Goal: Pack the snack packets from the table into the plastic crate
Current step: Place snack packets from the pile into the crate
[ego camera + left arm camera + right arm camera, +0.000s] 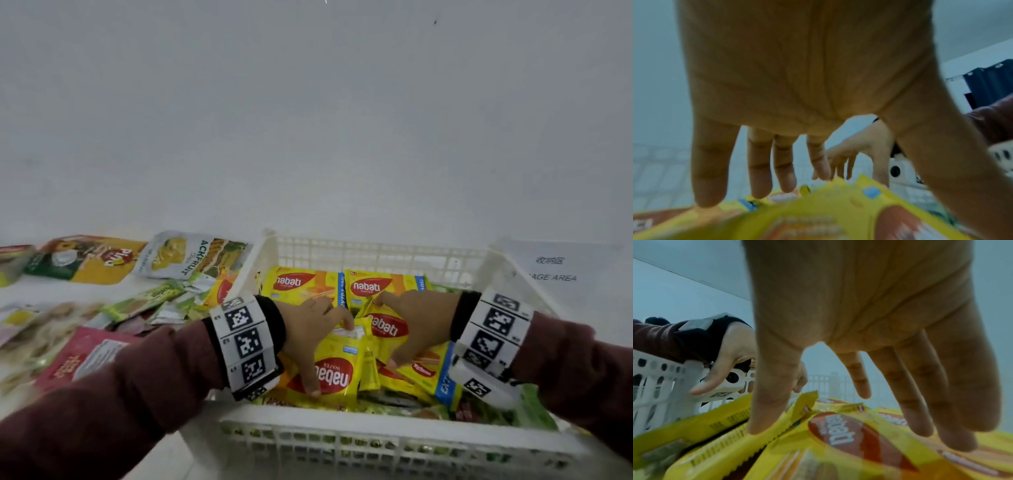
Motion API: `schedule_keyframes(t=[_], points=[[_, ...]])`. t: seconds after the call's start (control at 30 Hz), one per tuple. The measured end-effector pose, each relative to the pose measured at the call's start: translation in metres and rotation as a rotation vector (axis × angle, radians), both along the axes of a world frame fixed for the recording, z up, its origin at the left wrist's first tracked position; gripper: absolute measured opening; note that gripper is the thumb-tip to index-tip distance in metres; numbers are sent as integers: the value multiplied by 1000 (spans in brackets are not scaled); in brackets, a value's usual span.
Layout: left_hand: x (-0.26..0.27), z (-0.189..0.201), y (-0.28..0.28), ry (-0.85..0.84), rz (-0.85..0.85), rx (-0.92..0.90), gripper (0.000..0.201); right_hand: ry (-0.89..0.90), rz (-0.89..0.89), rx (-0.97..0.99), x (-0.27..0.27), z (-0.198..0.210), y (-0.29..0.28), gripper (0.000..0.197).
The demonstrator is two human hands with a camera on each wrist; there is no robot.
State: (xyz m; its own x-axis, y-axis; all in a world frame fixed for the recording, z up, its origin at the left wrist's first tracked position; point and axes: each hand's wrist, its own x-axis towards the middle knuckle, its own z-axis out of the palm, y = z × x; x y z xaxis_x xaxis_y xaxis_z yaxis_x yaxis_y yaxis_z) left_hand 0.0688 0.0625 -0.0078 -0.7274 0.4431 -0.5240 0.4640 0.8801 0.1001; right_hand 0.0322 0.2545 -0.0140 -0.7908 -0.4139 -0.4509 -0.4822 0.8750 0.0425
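Observation:
A white plastic crate (373, 442) holds several yellow Nabati wafer packets (301, 284) on top of green packets. My left hand (310, 337) lies spread, palm down, over one upside-down yellow packet (337, 373), its thumb at the packet's near edge. My right hand (412, 323) is spread over another yellow packet (394, 329) beside it. In the left wrist view the left hand (777, 178) has straight fingers just above the yellow packet (818, 216). In the right wrist view the right hand (869, 410) has straight fingers, and its thumb touches a yellow packet (838, 443).
More snack packets lie on the table left of the crate: a jackfruit pouch (191, 255), a green and yellow pouch (85, 260), a red packet (78, 359) and several small green ones (150, 301). A paper label (555, 270) lies at the right. A pale wall stands behind.

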Motion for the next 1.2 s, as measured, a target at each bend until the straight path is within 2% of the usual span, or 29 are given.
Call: schedule_keyframes(t=[0.1, 0.27, 0.57, 0.73, 0.9, 1.03, 1.2], points=[[4, -8, 5, 87, -87, -31, 104, 34, 7, 21, 9, -6, -3, 111], [12, -13, 11, 171, -147, -77, 104, 112, 12, 41, 13, -14, -5, 103], [12, -7, 10, 285, -165, -65, 97, 151, 20, -5, -2, -2, 2, 106], [5, -6, 5, 248, -63, 64, 97, 255, 9, -72, -23, 19, 10, 94], [-2, -5, -3, 252, -63, 151, 103, 197, -60, -247, -48, 20, 7, 90], [-7, -5, -10, 284, -26, 206, 84, 134, -61, -301, -58, 7, 0, 101], [-11, -3, -13, 319, 61, 366, 57, 154, 24, -199, -66, -9, 0, 116]])
